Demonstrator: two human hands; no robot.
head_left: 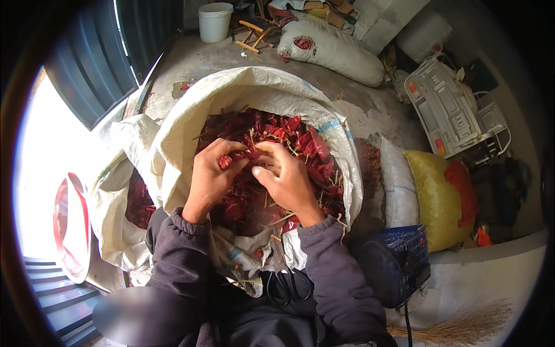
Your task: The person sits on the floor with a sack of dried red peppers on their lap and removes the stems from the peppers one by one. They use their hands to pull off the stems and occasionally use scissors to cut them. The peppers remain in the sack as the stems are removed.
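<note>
Nearest, two dark sleeves (pixel 347 283) reach forward over the person's lap, where scissors (pixel 279 254) with black loop handles rest against the near edge of a white woven sack (pixel 202 95). Above the sack's mouth, the left hand (pixel 209 180) has its thumb and fingers closed on a dried red pepper (pixel 224 162); the right hand (pixel 291 182) meets it from the other side, though whether its fingertips are clamped or merely touching cannot be told.

The work appears under way and far from finished: a broad heap of peppers (pixel 315 147) lies in the sack beneath the hands, many pale stalks among them. How many have been handled cannot be judged. The held pepper looks dark red, wrinkled and glossy, mostly covered by fingers; the heap is similarly creased and shiny.

Farther off, a stuffed white sack (pixel 341 55) lies near a folding stool (pixel 250 36) and a white bucket (pixel 215 23).
</note>
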